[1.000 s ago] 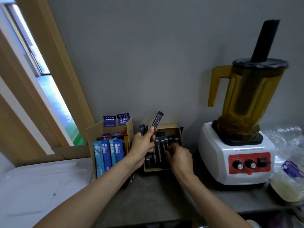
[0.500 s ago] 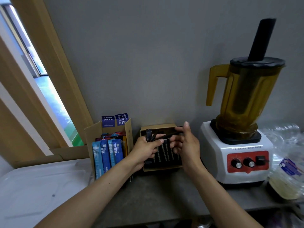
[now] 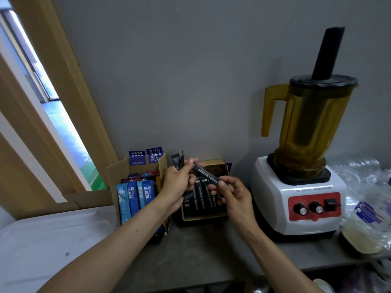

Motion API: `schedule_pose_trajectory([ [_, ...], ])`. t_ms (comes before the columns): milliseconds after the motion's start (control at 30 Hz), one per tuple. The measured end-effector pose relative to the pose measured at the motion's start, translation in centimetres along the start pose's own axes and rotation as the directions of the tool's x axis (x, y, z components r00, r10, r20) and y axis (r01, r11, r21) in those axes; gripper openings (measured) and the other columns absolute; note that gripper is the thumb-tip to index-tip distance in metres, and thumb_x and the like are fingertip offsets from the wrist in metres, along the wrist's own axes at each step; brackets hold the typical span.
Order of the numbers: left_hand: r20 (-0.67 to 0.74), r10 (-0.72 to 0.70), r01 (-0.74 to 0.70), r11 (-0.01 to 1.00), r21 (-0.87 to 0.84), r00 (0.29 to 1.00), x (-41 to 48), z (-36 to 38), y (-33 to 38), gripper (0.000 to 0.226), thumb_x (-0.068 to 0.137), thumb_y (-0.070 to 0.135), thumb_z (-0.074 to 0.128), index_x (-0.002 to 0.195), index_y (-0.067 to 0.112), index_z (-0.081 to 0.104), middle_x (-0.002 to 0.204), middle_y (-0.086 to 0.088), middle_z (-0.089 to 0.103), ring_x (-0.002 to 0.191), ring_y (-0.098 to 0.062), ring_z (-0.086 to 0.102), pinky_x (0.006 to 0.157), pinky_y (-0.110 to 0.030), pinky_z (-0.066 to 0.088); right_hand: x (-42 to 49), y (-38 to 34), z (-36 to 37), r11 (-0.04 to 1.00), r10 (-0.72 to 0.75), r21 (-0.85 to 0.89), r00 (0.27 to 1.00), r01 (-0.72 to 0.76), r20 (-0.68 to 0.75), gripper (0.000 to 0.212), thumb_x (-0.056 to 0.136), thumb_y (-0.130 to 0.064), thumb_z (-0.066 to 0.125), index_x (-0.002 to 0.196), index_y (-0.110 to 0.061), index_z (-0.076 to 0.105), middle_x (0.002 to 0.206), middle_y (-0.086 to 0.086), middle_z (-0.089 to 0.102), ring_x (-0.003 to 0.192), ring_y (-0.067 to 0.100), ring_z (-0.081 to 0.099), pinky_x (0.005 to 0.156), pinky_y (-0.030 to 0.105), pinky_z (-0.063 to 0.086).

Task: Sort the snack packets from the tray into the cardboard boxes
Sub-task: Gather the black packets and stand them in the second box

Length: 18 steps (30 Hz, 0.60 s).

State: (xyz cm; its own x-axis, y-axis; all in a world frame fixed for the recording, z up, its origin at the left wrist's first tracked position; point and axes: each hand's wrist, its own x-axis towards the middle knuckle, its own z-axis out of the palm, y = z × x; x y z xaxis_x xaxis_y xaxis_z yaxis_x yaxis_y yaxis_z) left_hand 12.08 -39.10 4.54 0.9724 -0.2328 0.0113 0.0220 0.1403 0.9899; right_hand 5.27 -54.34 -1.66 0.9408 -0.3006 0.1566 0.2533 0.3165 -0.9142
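**Sort status: late stage, black sticks going to the small box**

The left hand (image 3: 176, 183) is curled round a bundle of black sticks (image 3: 177, 160), whose tops poke out at the hand's 12 o'clock. Its fingertips also touch the upper end of one black stick packet (image 3: 206, 175). The right hand (image 3: 236, 197) pinches the lower end of that packet between thumb and forefinger, and its other fingers are loosely bent. The packet slants between the two hands, held in the air just above the small cardboard box (image 3: 204, 218) and not yet in it.

Done, as far as can be seen:
- The small cardboard box already holds a row of matching black packets (image 3: 201, 199) standing on end.
- The tall cardboard box (image 3: 111, 178), at the small box's 9 o'clock and just beside it, is packed with blue packets (image 3: 132, 195) at the front. Red and orange ones show behind them.
- The tray (image 3: 42, 235), at 8 o'clock in the view, shows only a small dark speck on the part in frame. Its near and left edges are cut off.

Left to do — my judgement: seat the packet in hand, then the ones in the bundle. Whether more lie on the hidden part of the tray I cannot tell.

Off-task items are a blender (image 3: 296, 197) at the small box's 3 o'clock and a plastic bag (image 3: 368, 187) beyond it, both on the counter (image 3: 190, 250).
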Motion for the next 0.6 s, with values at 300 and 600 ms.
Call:
schedule_pose_trajectory([
  [300,0.005,-0.049,0.049,0.999,-0.01,0.999,-0.7,0.0,0.1,0.032,0.1,0.04,0.061,0.103,0.008,0.065,0.056,0.004,0.048,0.045,-0.007,0.042,0.055,-0.024,0.037,-0.4,0.6,0.1,1.0,0.017,0.01,1.0,-0.017,0.007,0.023,0.097,-0.013,0.065,0.119,-0.007,0.06,0.101,0.015,0.079,0.087,0.022,0.074,0.07,0.027,0.059],
  [600,0.043,0.188,-0.187,0.877,0.443,0.981,0.7,-0.1,-0.4,0.015,0.09,0.036,0.076,0.097,0.023,0.08,0.085,0.007,0.078,0.083,-0.005,0.074,0.079,-0.027,0.058,-0.5,1.1,-0.6,0.882,-0.088,-0.467,0.995,0.055,-0.048,0.009,0.089,-0.023,0.079,0.097,-0.024,0.074,0.093,-0.005,0.077,0.087,0.003,0.073,0.071,0.02,0.059],
])
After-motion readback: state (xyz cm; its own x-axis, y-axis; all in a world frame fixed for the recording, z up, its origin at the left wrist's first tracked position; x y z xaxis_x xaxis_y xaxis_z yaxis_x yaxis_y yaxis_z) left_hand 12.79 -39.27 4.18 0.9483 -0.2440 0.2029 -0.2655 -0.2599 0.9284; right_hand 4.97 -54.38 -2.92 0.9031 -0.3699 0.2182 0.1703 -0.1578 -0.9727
